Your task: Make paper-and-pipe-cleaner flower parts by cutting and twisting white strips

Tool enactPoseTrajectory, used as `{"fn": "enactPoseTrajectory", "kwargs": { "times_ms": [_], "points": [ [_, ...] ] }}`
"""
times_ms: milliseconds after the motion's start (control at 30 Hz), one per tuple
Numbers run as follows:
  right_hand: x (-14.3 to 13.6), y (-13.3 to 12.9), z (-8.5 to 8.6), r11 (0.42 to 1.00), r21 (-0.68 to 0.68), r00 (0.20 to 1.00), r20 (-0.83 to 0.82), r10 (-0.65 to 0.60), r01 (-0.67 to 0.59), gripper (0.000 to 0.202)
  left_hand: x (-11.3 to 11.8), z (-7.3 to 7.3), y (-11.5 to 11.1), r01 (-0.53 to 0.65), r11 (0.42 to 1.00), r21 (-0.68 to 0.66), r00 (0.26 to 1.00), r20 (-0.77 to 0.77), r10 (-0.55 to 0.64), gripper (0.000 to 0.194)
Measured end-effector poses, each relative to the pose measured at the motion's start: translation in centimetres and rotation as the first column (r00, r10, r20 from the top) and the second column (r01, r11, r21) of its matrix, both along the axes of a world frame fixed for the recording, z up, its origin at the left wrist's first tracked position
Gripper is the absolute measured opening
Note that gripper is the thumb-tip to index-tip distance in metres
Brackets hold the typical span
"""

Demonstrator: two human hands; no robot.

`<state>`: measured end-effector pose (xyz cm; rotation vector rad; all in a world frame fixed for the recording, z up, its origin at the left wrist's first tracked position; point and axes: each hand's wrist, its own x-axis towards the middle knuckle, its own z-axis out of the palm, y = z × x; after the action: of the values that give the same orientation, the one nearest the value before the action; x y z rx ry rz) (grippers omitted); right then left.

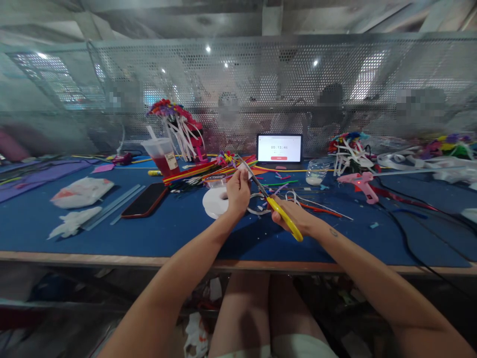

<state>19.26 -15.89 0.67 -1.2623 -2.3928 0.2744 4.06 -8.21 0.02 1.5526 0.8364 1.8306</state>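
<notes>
My right hand (290, 213) is closed round the yellow handles of a pair of scissors (285, 219), whose blades point up and to the left. Close to the blades, my left hand (238, 191) pinches a small white piece (245, 169); whether it is paper or ribbon I cannot make out. Under the left wrist lies a white ribbon spool (213, 203), partly covered by the hand. A loop of white ribbon (257, 205) rests on the table between the two hands.
Pipe cleaners (197, 173) lie behind my hands. A phone (145, 200), a drink cup (163, 154) and a plastic bag (82, 192) stand left. A tablet timer (279, 148) is at the back. On the right sits a pink glue gun (363, 185) with a black cable (402, 233).
</notes>
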Motion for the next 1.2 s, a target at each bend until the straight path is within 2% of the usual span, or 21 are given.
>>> {"fn": "enactPoseTrajectory", "kwargs": {
  "times_ms": [467,800,1200],
  "points": [
    [-0.02,0.02,-0.03,0.999,-0.045,1.0,-0.01,-0.029,0.028,0.039,0.03,0.16,-0.16,0.001,1.0,-0.015,1.0,0.001,-0.001,0.039],
    [0.31,0.38,-0.64,1.0,0.006,0.999,-0.015,-0.029,0.029,0.043,0.17,0.11,0.0,0.059,0.998,-0.024,0.998,0.038,-0.058,0.039],
    [0.31,0.54,-0.66,1.0,0.003,0.999,-0.047,-0.019,0.019,0.042,0.29,0.53,-0.43,0.051,0.998,-0.028,0.998,0.048,-0.049,0.042]
  ]
}}
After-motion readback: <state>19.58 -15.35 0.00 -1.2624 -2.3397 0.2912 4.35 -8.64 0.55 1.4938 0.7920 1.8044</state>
